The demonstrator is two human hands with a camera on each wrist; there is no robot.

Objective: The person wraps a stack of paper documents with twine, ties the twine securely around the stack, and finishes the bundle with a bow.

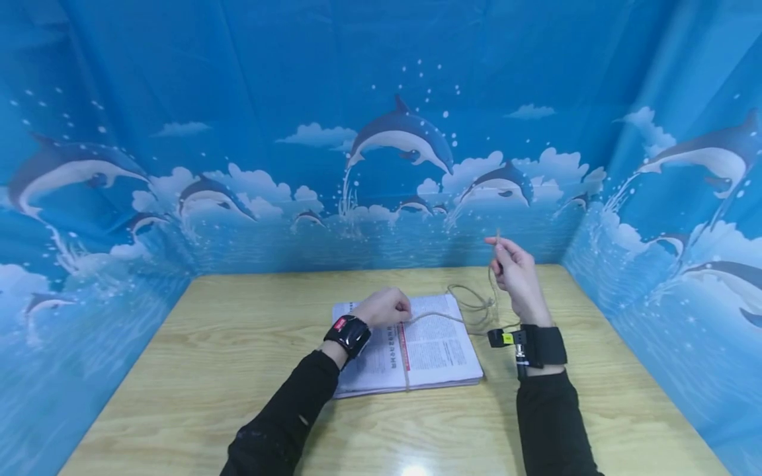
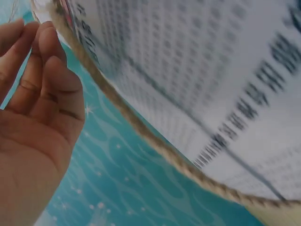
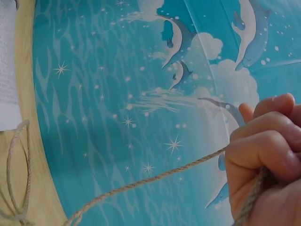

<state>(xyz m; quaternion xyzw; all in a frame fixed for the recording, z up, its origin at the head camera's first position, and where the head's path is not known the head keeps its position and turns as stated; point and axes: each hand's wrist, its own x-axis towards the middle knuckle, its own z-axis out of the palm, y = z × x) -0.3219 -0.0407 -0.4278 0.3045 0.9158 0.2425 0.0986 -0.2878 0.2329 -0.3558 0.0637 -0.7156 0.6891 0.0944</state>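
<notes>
A flat stack of newspapers (image 1: 440, 350) lies on the table, with a strand of twine (image 2: 141, 129) running across it. My left hand (image 1: 381, 309) is over the middle of the stack, fingertips pinching the twine close above the top sheet. To the right and higher up, my right hand (image 1: 516, 274) is raised off the table. Its curled fingers grip the loose twine (image 3: 155, 178), and a short end sticks up past the fingertips. From there the strand hangs toward loose loops beside the stack's right edge.
The wooden table (image 1: 238, 330) carries the stack near its middle. A blue curtain (image 1: 268, 79) printed with dolphins stands behind it and along both sides. Dark straps with small devices sit on both wrists, the right strap (image 1: 546, 345) near the twine loops.
</notes>
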